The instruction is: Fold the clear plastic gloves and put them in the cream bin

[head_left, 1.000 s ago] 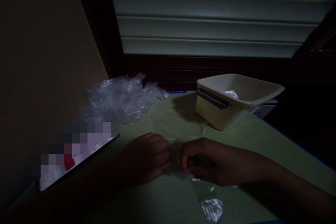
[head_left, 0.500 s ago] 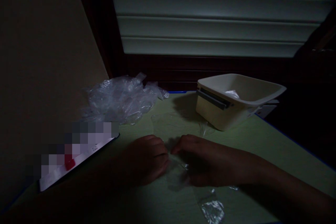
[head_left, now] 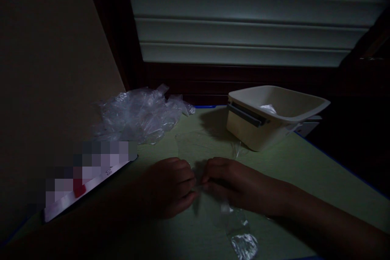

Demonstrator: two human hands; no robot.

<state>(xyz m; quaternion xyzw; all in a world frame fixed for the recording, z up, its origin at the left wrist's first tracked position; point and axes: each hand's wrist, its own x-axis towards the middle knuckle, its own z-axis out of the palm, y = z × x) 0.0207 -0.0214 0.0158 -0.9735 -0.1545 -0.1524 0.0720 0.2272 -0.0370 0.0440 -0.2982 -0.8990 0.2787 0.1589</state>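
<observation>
While left fingers (head_left: 184,189) and right fingers (head_left: 213,189) pinch clear film (head_left: 225,209), its length slants nearward-right.

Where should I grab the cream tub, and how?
I'd take the tub by its rim, just above the grey bar, coming from the near side and hooking over the edge. The top is open and that side faces you, so it should work.

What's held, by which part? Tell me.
Thin clear plastic film, seemingly pinched by left hand and right hand; which part is too dark to tell.
</observation>
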